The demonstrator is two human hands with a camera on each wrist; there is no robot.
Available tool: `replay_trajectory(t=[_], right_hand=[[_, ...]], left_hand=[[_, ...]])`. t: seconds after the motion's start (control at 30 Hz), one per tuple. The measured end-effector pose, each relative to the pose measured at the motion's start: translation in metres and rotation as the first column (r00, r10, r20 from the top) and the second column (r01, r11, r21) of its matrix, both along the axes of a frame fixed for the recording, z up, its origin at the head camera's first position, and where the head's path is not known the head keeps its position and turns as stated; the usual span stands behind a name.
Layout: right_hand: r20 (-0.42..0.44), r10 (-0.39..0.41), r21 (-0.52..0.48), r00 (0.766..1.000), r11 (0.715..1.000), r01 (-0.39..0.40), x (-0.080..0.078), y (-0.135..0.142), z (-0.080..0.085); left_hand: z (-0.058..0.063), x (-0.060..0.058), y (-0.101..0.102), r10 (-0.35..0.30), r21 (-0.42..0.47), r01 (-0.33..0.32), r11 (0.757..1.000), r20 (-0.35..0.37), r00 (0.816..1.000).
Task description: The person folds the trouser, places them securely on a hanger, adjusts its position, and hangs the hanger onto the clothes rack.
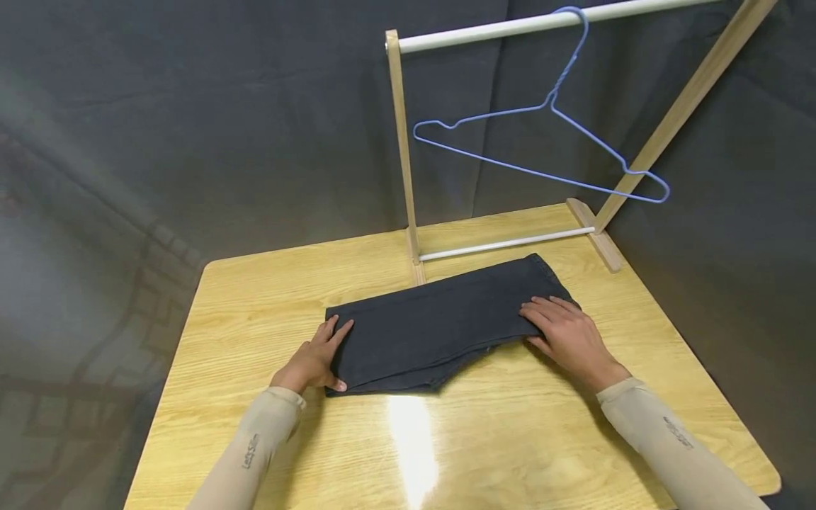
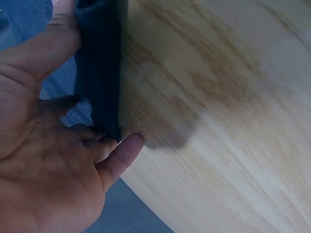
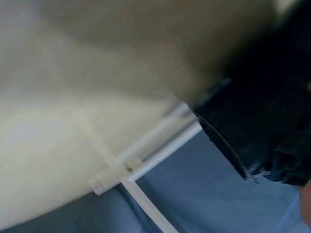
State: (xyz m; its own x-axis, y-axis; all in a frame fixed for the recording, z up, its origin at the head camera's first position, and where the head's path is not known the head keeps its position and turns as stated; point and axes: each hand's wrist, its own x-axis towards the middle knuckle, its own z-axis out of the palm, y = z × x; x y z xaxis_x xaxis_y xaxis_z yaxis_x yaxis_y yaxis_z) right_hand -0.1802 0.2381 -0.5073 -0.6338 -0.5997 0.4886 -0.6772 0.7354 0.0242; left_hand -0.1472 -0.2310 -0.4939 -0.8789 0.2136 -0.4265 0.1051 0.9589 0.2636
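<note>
A pair of dark denim jeans point(image 1: 433, 319), folded into a long flat shape, lies across the table. The left hand point(image 1: 315, 358) rests on its left end, fingers spread over the top and the thumb at the near corner. In the left wrist view, that palm point(image 2: 48, 160) faces the folded edge of the denim point(image 2: 99, 63). At the right end, the right hand point(image 1: 567, 336) grips the near edge, fingers on top and thumb underneath. In the right wrist view the denim end point(image 3: 252, 131) shows a rough seam, while most of that hand is out of frame.
Behind the jeans stands a wooden rack point(image 1: 403, 142) with a white top rail point(image 1: 484, 34) and a white lower bar point(image 1: 510, 244). A blue wire hanger point(image 1: 510, 164) hangs from the rail. Dark curtains point(image 1: 287, 142) surround the light wooden table point(image 1: 255, 304).
</note>
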Motion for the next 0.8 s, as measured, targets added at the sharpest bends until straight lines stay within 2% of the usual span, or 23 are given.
replay_trajectory(t=[0.1,0.17,0.2,0.27,0.3,0.37,0.4,0.43,0.5,0.6,0.67,0.73,0.8], right_hand=[[0.015,0.005,0.024,1.000,1.000,-0.005,0.007,0.006,0.008],[0.120,-0.029,0.098,0.992,0.995,0.018,0.012,0.010,0.010],[0.188,-0.050,0.141,0.981,0.990,0.023,0.015,0.012,0.010],[0.349,-0.093,0.208,0.932,0.978,0.019,0.019,0.013,0.012],[0.428,-0.110,0.229,0.897,0.973,0.010,0.020,0.013,0.013],[0.550,-0.131,0.228,0.825,0.974,0.003,0.020,0.010,0.019],[0.586,-0.127,0.211,0.800,0.977,0.000,0.018,0.008,0.023],[0.607,-0.117,0.182,0.786,0.983,0.006,0.014,0.007,0.026],[0.626,-0.089,0.120,0.774,0.993,0.017,0.005,0.005,0.031],[0.654,-0.050,0.066,0.754,0.998,0.009,-0.007,0.005,0.025],[0.675,-0.052,0.070,0.736,0.998,0.006,-0.013,0.007,0.013],[0.699,-0.085,0.115,0.710,0.993,0.006,-0.015,0.008,0.001],[0.706,-0.131,0.158,0.696,0.987,0.026,-0.017,0.008,-0.005]], left_hand=[[0.000,0.000,0.003,-0.003,0.012,0.003,1.000,0.008,1.000],[0.001,-0.001,0.003,-0.002,0.015,0.001,1.000,0.013,1.000],[0.002,-0.001,0.003,0.000,0.016,0.000,1.000,0.015,1.000],[0.003,-0.002,0.002,0.006,0.018,-0.006,1.000,0.012,1.000],[0.004,-0.002,0.002,0.014,0.023,-0.015,1.000,0.010,1.000],[0.005,-0.003,0.000,0.020,0.024,-0.020,1.000,0.004,1.000],[0.005,-0.003,-0.001,0.022,0.025,-0.022,0.999,0.000,1.000],[0.005,-0.003,-0.001,0.023,0.029,-0.023,0.999,-0.005,1.000],[0.004,-0.004,-0.002,0.017,0.038,-0.016,0.999,-0.010,1.000],[0.003,-0.005,-0.003,0.003,0.056,-0.003,0.998,-0.003,1.000],[0.003,-0.006,-0.004,-0.018,0.068,0.017,0.998,0.006,1.000],[0.004,-0.008,-0.006,-0.036,0.086,0.032,0.996,0.040,0.999],[0.006,-0.011,-0.007,-0.055,0.083,0.050,0.995,0.061,0.997]])
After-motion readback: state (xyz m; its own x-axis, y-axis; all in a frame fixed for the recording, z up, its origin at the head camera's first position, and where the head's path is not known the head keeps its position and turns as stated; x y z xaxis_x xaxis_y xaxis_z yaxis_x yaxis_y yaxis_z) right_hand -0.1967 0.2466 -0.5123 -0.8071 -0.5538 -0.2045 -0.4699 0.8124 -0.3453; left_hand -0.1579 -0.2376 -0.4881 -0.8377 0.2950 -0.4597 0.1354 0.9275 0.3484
